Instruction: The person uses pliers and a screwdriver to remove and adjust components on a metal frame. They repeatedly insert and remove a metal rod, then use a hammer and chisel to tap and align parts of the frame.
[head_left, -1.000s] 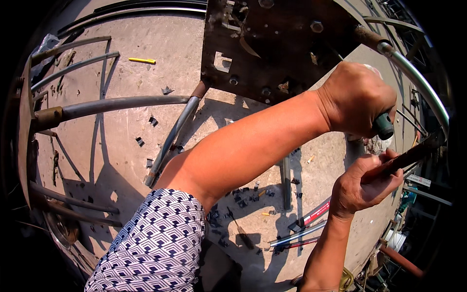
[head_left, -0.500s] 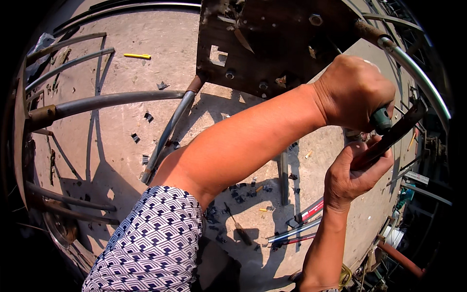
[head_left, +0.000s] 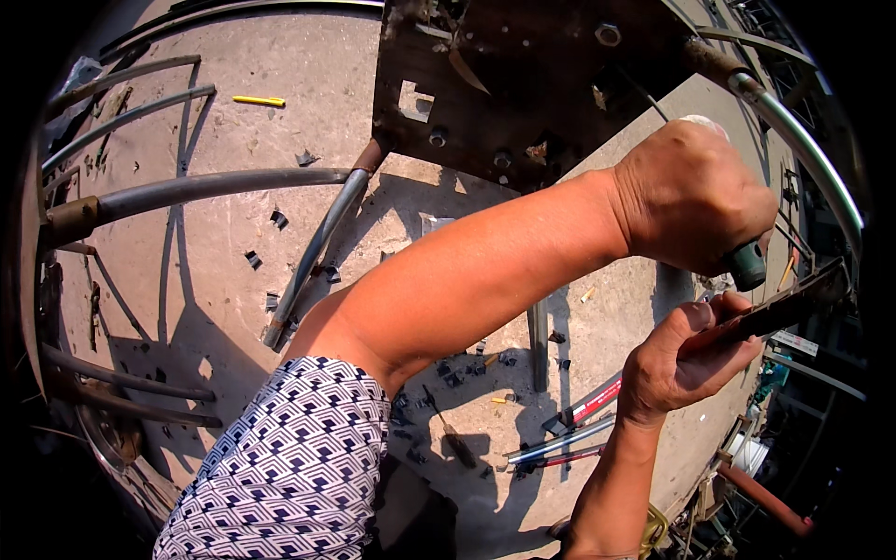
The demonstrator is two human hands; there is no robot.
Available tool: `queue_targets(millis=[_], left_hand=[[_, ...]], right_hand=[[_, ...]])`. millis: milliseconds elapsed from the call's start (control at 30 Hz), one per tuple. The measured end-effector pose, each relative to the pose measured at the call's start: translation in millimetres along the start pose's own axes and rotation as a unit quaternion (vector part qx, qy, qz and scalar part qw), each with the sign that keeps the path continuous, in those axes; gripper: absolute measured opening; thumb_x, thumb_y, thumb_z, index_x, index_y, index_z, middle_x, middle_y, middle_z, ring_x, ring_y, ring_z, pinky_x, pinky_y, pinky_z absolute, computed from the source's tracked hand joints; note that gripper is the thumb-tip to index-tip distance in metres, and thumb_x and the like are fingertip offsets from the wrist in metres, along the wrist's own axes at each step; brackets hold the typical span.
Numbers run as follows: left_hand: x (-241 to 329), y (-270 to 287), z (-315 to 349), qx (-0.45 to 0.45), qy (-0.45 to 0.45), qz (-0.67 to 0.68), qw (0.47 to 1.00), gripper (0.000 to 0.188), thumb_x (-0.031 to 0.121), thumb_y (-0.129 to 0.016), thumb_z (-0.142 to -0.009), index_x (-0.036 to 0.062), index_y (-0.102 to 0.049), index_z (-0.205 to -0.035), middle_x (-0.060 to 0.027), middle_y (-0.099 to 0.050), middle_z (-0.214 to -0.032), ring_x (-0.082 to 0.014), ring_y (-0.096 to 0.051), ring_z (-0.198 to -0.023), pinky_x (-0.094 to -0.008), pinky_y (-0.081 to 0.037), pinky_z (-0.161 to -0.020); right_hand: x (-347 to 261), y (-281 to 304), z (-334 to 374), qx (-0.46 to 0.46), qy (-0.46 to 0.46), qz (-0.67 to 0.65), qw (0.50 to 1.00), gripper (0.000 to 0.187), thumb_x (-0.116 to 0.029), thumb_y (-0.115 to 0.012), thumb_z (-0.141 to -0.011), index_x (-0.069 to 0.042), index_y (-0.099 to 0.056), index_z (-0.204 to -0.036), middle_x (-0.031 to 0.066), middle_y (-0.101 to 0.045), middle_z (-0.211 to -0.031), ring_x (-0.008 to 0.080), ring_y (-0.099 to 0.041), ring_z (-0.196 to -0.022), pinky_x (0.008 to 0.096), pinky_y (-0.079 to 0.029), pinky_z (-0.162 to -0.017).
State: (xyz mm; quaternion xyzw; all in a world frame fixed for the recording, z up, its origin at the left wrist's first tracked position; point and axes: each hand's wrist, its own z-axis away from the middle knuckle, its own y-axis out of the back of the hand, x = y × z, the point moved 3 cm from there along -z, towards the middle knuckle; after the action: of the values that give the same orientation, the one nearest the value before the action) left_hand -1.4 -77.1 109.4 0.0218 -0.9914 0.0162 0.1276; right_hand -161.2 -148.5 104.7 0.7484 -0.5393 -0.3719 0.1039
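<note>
My left hand point(head_left: 695, 196) is closed in a fist around a tool with a dark green rounded handle end point(head_left: 747, 268). A thin metal shaft point(head_left: 646, 95) shows on the far side of that fist, seemingly part of the same tool. Below and to the right, my right hand point(head_left: 686, 359) is palm up, its thumb and fingers closed on a dark flat bar point(head_left: 775, 313) with a reddish underside. The bar slants up to the right, ending in a bent tip. The green handle end hangs just above the bar, with a small gap visible between them.
A dark metal plate point(head_left: 523, 84) with bolts and cut-outs stands on tube legs point(head_left: 322, 252) ahead. Curved metal tubes point(head_left: 215, 187) reach in from the left. On the concrete floor lie a yellow pen point(head_left: 259, 101), a screwdriver point(head_left: 453, 434), red and silver tubes point(head_left: 569, 439) and several black scraps.
Both hands have moved slightly right and down. The bar's far tip has dropped, so it lies flatter, and the green handle end now stands clear of it.
</note>
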Motion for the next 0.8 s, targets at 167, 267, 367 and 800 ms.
queue_targets(millis=[167,267,367,800], left_hand=[[-9,2,-5,-0.003,0.034,0.005,0.999,0.026,0.017,-0.084,-0.054,0.0211,-0.065,-0.071,-0.0002,-0.063,-0.064,-0.023,-0.068,-0.06,-0.0354,-0.054,-0.055],[-9,1,-6,-0.009,0.03,0.012,0.999,0.025,0.017,-0.084,-0.055,0.0209,-0.066,-0.072,-0.0002,-0.063,-0.064,-0.0233,-0.068,-0.061,-0.0354,-0.055,-0.056],[-10,1,-8,-0.016,0.026,-0.012,0.999,0.024,0.02,-0.084,-0.057,0.0193,-0.067,-0.074,-0.0013,-0.063,-0.064,-0.024,-0.068,-0.061,-0.0356,-0.055,-0.057],[-17,-8,-18,0.021,0.005,-0.044,0.999,0.019,0.024,-0.078,-0.066,0.0144,-0.062,-0.068,-0.0065,-0.059,-0.059,-0.026,-0.066,-0.055,-0.0358,-0.056,-0.053]], right_hand=[[-1,6,1,-0.028,-0.009,0.058,0.998,0.033,-0.002,-0.057,-0.101,0.004,-0.043,-0.13,0.0139,-0.055,-0.119,0.0177,-0.054,-0.101,0.0297,-0.045,-0.094],[0,2,0,0.008,0.02,0.025,0.999,0.027,-0.004,-0.054,-0.098,0.002,-0.048,-0.123,0.0088,-0.046,-0.108,0.0143,-0.048,-0.093,0.0259,-0.041,-0.082],[3,3,1,0.01,0.019,0.02,1.0,0.026,-0.006,-0.054,-0.098,0.003,-0.048,-0.122,0.0087,-0.047,-0.106,0.0146,-0.049,-0.093,0.0263,-0.041,-0.082],[-7,-2,-22,-0.04,0.011,0.049,0.998,0.036,-0.003,-0.06,-0.094,0.0,-0.049,-0.128,0.0092,-0.051,-0.11,0.0155,-0.053,-0.096,0.0272,-0.045,-0.086]])
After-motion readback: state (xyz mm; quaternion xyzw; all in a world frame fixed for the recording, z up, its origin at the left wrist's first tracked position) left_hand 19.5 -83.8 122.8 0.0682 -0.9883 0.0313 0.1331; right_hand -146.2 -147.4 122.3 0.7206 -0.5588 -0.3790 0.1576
